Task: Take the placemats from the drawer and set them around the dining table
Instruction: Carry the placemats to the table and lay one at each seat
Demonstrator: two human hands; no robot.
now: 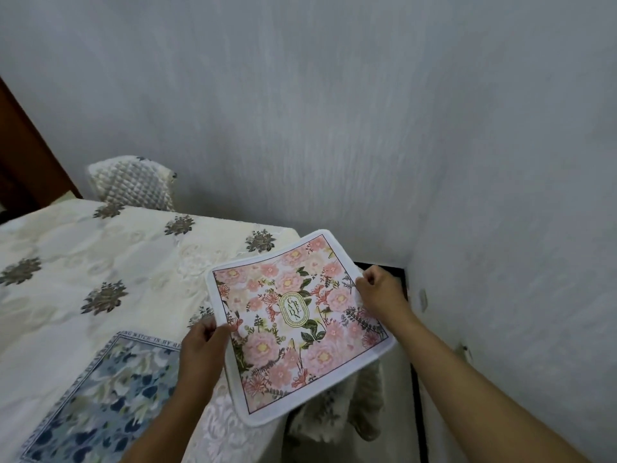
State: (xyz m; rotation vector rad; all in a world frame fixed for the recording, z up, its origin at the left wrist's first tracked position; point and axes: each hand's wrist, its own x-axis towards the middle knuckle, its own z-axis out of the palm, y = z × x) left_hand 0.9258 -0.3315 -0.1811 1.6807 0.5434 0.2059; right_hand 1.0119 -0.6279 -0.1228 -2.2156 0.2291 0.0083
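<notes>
One blue placemat (100, 399) already lies flat on the bench (83, 262), near its front edge at the lower left, so at least one place looks set. A pink placemat (298, 320) is in the air over the bench's right-hand corner, not yet laid down. The drawer is out of view, and so is most of the far side of the bench, so I cannot tell how many mats are still to come or whether other places are already done. My reading is that the task is partway through: one mat down, a second about to be placed, the rest unknown.

The left hand (200, 349) pinches the pink mat's near-left edge, thumb on top and fingers underneath. The right hand (379, 292) holds the opposite, right-hand edge in a closed fist. So each hand's grip is closed on the mat, which is stretched fairly flat between them.

The pink mat is close to square, so it has little of a long axis. It is turned like a diamond to the bench edges, one corner pointing away toward the wall (334, 111) and another toward the person. The oval label in its middle runs from upper left to lower right. The printed face is up. About half of it hangs past the bench's right edge, above a draped cloth (334, 412) below. It would need turning to sit square with the bench edge like the blue one.

A chair back with a quilted cover (133, 182) stands at the far side.
</notes>
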